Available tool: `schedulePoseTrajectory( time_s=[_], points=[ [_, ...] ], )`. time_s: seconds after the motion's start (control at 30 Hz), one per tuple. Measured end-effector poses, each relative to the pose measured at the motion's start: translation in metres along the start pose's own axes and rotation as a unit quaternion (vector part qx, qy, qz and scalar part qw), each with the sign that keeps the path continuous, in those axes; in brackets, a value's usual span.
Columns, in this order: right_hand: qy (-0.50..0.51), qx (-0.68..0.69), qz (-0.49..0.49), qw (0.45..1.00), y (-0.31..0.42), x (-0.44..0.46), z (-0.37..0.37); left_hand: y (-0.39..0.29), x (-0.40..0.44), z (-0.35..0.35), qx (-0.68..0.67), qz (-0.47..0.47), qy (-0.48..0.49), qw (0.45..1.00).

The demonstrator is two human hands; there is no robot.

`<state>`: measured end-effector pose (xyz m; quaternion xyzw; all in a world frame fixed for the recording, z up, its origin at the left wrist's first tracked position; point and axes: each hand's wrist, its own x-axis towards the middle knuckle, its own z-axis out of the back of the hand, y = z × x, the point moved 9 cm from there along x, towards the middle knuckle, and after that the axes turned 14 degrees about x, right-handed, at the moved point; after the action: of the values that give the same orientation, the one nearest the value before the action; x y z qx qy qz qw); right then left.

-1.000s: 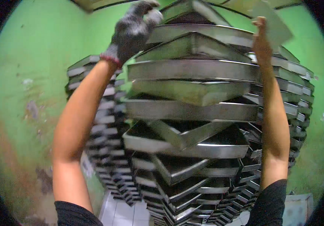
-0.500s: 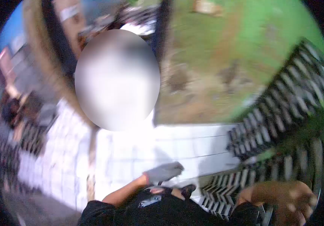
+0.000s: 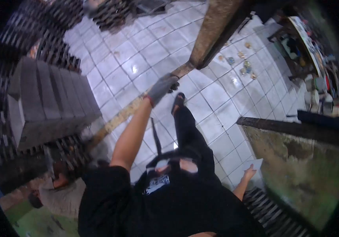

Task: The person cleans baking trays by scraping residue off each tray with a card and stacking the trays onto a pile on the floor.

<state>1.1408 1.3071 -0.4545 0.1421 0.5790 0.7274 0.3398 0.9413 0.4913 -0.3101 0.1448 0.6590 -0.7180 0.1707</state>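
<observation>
My left hand [image 3: 162, 90], in a grey work glove, hangs in front of me over the white tiled floor [image 3: 153, 51], near the foot of a wooden post. Its dark-tipped fingers curl loosely and partly apart, and I see nothing in them. Low on the right, my bare right hand [image 3: 249, 173] grips a thin, pale grey flat slab [image 3: 258, 163] by its edge. That slab is close to a stained greenish wall panel [image 3: 295, 170]. Part of the right forearm is hidden behind my black shirt.
Grey slabs stand in a block [image 3: 53, 100] at left, among dark slatted stacks [image 3: 59, 51]. A wooden post [image 3: 213, 35] rises from a floor sill. Another person [image 3: 61, 195] is low at left. Small scattered items [image 3: 246, 67] and a cluttered table [image 3: 305, 43] are at upper right. More slatted pieces [image 3: 274, 211] lie lower right.
My view has swung round to another part of the room. The slab now shows in my right hand, which was blurred before. My left arm reaches farther forward.
</observation>
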Motion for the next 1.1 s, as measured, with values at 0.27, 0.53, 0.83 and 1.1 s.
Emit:
schedulePoseTrajectory(
  time_s=[0.27,0.53,0.83,1.1],
  points=[
    [0.509,-0.502,0.051,0.698,0.033,0.076,-0.520,0.248,-0.017,0.214,0.360,0.204,-0.172,0.894],
    [0.702,-0.234,0.239,0.629,0.382,-0.060,-1.198,0.379,-0.216,0.188,-0.282,0.518,-0.435,0.680],
    [0.712,-0.237,0.216,0.625,0.517,-0.090,-1.512,0.313,0.180,0.359,-0.265,0.426,-0.423,0.754],
    [0.677,-0.170,-0.188,0.691,0.496,-0.050,-1.707,-0.022,0.672,0.611,-0.189,0.105,-0.375,0.902]
  ],
)
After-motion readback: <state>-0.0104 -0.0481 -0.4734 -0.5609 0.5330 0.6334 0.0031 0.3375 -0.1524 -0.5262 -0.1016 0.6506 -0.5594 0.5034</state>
